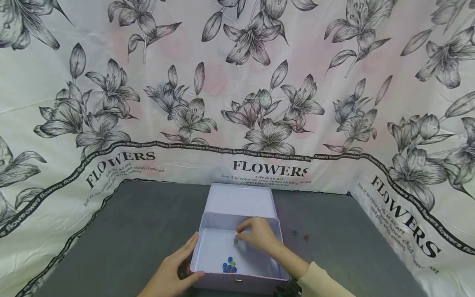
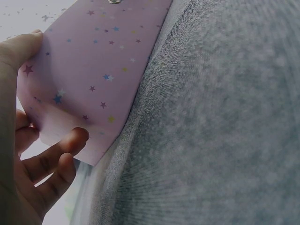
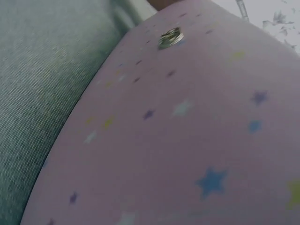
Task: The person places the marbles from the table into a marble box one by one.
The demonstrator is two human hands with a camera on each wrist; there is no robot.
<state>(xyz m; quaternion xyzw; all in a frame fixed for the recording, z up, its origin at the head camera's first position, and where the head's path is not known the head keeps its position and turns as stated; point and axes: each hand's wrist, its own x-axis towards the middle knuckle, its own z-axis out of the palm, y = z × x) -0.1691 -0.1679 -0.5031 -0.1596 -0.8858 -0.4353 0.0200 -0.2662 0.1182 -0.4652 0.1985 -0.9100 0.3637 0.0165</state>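
Observation:
A lidded tin box [image 1: 237,279], pink-purple with small stars outside and white inside, sits with its lid [image 1: 240,200] swung back. My left hand [image 1: 174,266] grips the box's left front corner, thumb at the front rim and fingers along the side; the left wrist view also shows the hand [image 2: 44,159] there. Inside the box, my right hand [image 1: 259,237] pinches a small greenish marble [image 1: 236,241] above the floor. Several marbles [image 1: 229,266], mostly blue with a yellow-green one, lie clustered near the front wall. The right wrist view shows only the box front [image 3: 164,122], not the hand.
Two marbles, a blue one [image 1: 295,232] and an orange-brown one [image 1: 306,237], lie on the grey tabletop [image 1: 148,222] right of the box. A flower-printed curtain [image 1: 193,165] surrounds the table at the back and sides. A metal clasp [image 3: 170,37] sticks out from the box front.

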